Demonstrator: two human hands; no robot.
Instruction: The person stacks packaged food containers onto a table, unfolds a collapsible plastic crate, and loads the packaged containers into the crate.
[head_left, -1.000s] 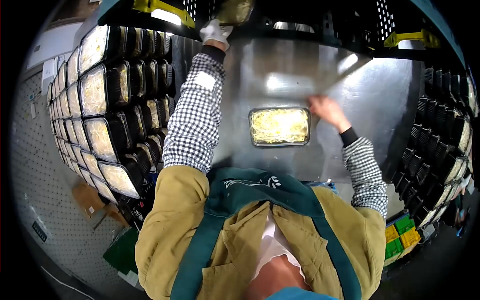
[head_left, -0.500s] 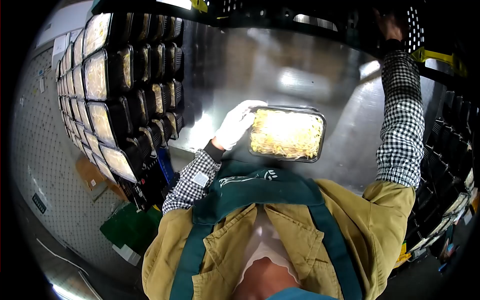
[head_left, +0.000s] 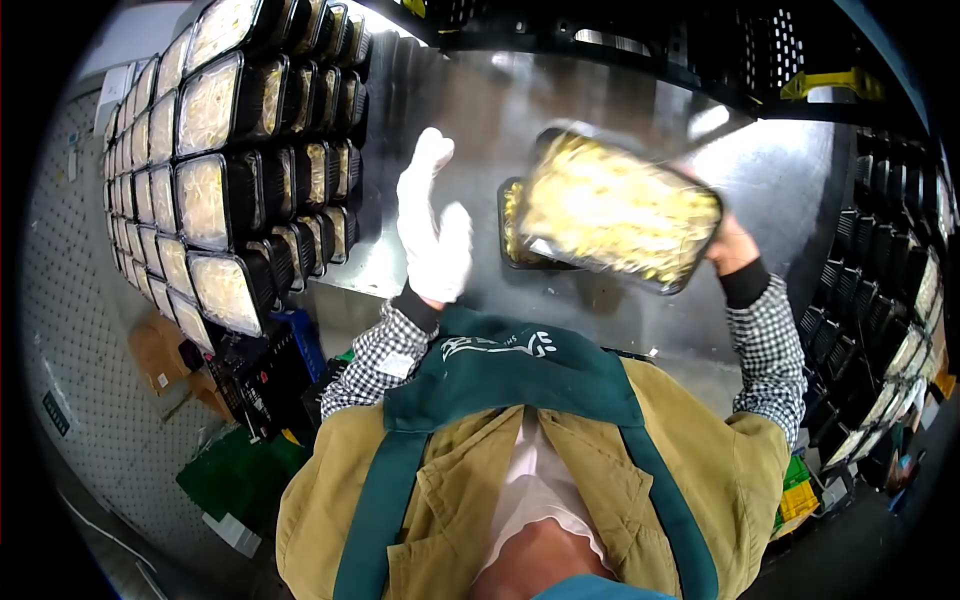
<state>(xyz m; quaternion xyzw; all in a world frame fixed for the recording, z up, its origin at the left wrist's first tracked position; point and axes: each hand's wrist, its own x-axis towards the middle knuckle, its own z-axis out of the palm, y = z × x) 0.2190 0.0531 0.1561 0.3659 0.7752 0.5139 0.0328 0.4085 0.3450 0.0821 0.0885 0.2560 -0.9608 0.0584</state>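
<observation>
My left hand [head_left: 436, 225], in a white glove, is open with thumb and fingers apart, left of the trays and holding nothing. My right hand [head_left: 728, 240] grips the right end of a black tray of sprouts [head_left: 620, 205]; part of the hand is hidden behind it. This tray is tilted and slightly blurred, raised over a second tray of sprouts [head_left: 512, 225] on the metal table [head_left: 480, 100]. Only the left end and lower edge of the second tray show.
Tall stacks of filled trays [head_left: 205, 200] stand at the left, and more stacked trays [head_left: 850, 290] at the right. A black perforated frame with a yellow handle [head_left: 832, 84] crosses the top. Green and yellow crates [head_left: 795, 495] lie low at the right.
My right hand has come back from the dark frame at the upper right with a tray in it. My left hand has let go of the tray on the table and moved left.
</observation>
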